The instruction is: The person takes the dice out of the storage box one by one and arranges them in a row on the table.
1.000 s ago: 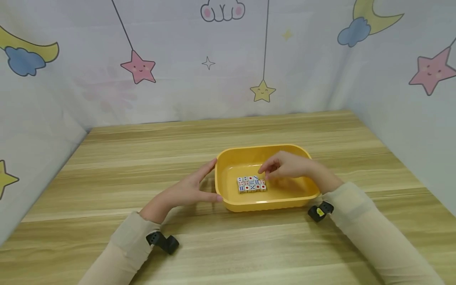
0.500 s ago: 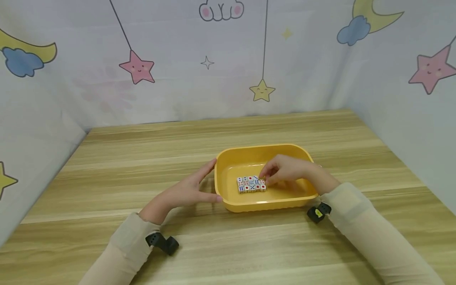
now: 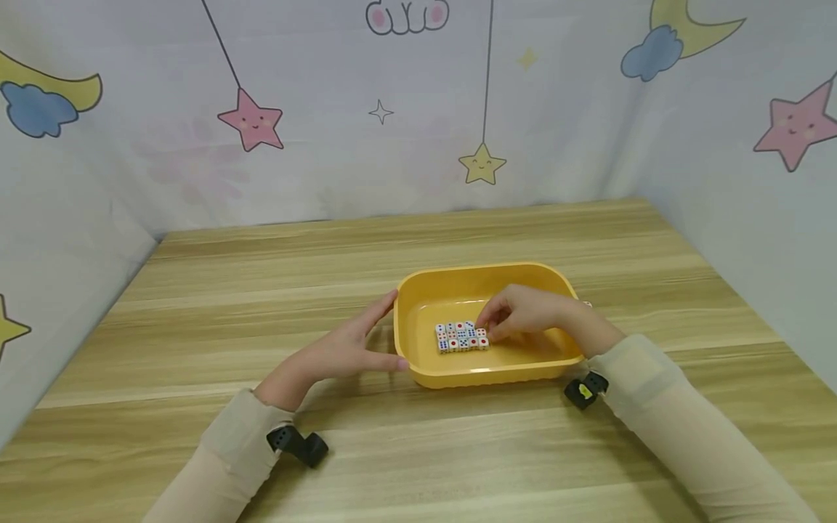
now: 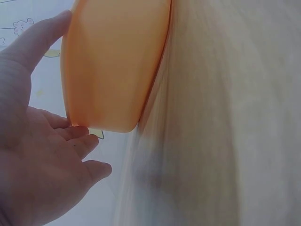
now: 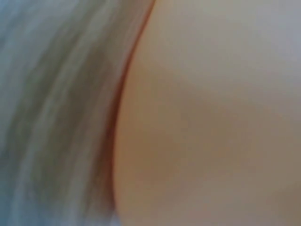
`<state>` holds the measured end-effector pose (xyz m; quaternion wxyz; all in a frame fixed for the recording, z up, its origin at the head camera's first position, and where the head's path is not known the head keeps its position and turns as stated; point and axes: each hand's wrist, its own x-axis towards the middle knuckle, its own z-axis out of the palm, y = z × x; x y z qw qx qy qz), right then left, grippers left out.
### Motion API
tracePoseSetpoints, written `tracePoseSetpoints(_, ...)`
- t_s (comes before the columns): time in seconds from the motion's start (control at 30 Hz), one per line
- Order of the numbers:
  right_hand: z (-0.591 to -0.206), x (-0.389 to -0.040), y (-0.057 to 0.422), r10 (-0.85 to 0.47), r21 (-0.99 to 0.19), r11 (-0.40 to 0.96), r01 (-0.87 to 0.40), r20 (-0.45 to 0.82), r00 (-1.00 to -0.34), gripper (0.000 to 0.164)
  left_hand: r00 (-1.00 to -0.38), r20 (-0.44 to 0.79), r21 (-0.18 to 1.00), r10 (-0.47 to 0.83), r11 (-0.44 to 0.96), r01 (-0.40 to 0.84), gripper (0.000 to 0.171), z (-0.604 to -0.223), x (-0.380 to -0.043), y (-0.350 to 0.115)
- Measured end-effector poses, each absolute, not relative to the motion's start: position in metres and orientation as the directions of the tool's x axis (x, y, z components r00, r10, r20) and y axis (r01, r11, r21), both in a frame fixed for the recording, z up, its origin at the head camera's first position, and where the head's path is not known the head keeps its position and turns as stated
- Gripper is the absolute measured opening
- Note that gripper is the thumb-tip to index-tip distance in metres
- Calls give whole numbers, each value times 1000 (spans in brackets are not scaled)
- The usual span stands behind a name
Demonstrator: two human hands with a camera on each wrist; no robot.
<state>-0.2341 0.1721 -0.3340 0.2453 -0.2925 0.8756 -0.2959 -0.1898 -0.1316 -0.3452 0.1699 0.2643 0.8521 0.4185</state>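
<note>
A yellow plastic tray [image 3: 458, 378] sits on the table with a compact block of white dice [image 3: 461, 338], dotted red and blue, on its floor. My left hand [image 3: 340, 354] rests against the tray's left end, thumb and fingers spread along the rim. In the left wrist view, the fingertips [image 4: 77, 133] touch the tray's wall [image 4: 113, 66]. Reaching in over the right side, my right hand [image 3: 526, 309] has thumb and forefinger pinched at the block's back right corner, around a die mostly hidden by the fingers. The right wrist view holds only the blurred tray wall [image 5: 197, 117].
Wood-grain table [image 3: 261, 290] extends around the tray. A white curtain [image 3: 314, 160] with moons and stars hangs behind and at both sides. Just beyond the tray's right end, a small white thing [image 3: 588, 304] shows past my right forearm.
My right hand has come slightly down and its fingertips have closed in at the dice block's right end. During the last half second it has stayed there. The left hand keeps its place.
</note>
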Motion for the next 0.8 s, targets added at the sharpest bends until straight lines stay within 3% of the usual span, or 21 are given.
tracePoseSetpoints(0.8, -336, -232, 172, -654, -629, 673, -388, -262, -709, 17, -803, -58, 802, 594, 506, 316, 105, -344, -190, -131)
